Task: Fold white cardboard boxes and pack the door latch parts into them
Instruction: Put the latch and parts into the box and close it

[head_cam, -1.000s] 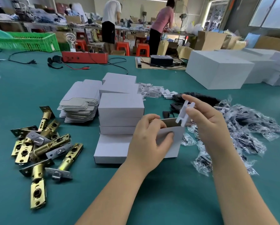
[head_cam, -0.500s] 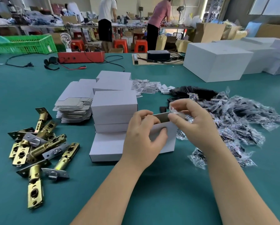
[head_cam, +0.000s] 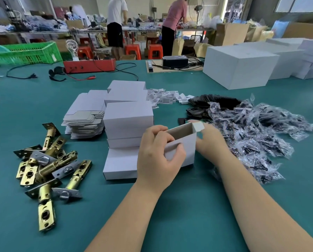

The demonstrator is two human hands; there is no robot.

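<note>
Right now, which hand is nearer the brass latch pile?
Left. The left hand holds the open white box on the side toward the brass latch pile; the right hand is at the box's far end.

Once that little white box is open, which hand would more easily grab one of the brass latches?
Probably the left hand. The brass latches lie on its side of the table, while the right hand is at the box's far end beside its flap.

A wide teal table [head_cam: 170, 224] fills the workshop. Beyond it stand orange stools [head_cam: 133, 50], a green crate [head_cam: 24, 53], cluttered benches [head_cam: 43, 30] and two workers; daylight enters bright windows [head_cam: 297, 4].
</note>
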